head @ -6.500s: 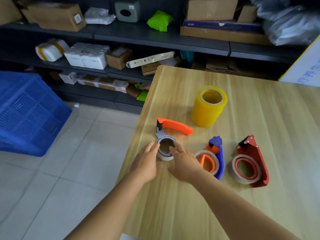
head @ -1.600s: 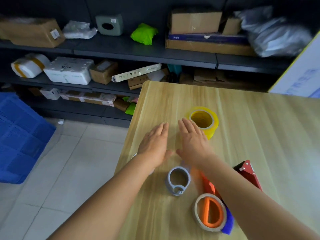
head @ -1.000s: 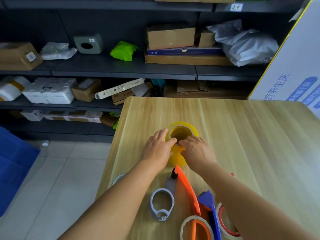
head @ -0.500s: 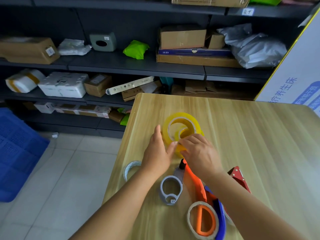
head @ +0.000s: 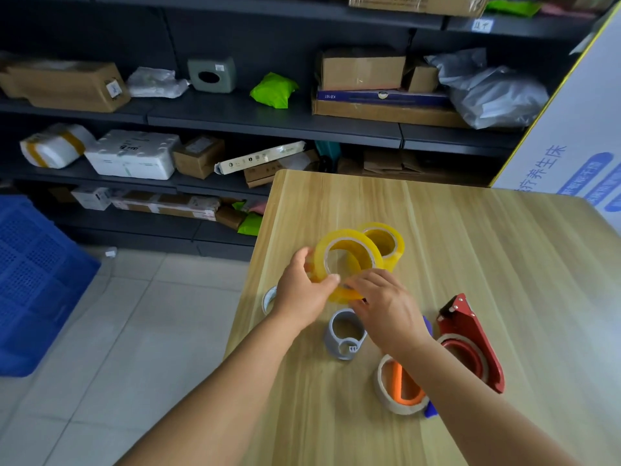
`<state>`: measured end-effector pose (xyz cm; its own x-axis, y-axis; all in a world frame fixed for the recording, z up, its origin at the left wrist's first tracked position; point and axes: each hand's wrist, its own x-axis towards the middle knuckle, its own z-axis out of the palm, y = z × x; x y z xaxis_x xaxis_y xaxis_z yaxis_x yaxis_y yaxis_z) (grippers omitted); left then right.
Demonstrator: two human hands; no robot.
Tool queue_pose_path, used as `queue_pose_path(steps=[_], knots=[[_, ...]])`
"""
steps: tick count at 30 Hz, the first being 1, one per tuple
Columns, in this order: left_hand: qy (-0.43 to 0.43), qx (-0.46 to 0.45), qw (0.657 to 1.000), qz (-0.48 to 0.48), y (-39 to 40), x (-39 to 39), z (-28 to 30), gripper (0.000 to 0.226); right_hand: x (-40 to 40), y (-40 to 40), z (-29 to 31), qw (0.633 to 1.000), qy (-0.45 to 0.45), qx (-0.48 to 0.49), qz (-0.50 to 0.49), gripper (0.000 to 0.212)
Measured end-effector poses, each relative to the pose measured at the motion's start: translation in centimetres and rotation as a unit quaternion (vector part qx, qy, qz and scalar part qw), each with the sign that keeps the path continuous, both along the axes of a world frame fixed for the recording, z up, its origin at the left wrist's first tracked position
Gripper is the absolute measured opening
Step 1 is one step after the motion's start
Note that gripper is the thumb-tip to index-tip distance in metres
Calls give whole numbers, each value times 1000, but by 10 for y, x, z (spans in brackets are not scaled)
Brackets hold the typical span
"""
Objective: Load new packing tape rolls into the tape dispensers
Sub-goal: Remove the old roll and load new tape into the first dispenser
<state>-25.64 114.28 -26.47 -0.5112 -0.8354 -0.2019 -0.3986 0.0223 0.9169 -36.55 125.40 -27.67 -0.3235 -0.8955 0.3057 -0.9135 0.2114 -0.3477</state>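
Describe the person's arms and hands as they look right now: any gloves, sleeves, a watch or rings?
Both arms are bare from the frame's lower edge to the fingertips; no sleeve shows. The left hand and right hand wear no gloves. No watch, band or ring is visible on either wrist or on the fingers that show.

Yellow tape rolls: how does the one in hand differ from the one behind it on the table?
The held yellow roll is off the table and tilted, its open core facing the camera; the yellow roll on the table stands flat, core up. The left hand and right hand both grip the held roll; nothing touches the yellow roll on the table. Both are translucent yellow and look similar in size.
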Motion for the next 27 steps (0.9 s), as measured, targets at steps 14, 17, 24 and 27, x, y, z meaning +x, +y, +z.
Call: queue_pose_path(steps=[14,17,24,27], knots=[[65,-205,963,-163,4,14,36,53,8,-11,52,694,-708,-128,-29,26],[67,-259,952,-147,-1,17,45,35,6,-8,57,699,-705,-116,-12,30],[40,-327,935,-136,-10,14,56,23,3,-4,62,704,-705,-80,34,38],[32,-300,938,-168,-12,16,56,27,2,-1,61,693,-715,-59,68,47]])
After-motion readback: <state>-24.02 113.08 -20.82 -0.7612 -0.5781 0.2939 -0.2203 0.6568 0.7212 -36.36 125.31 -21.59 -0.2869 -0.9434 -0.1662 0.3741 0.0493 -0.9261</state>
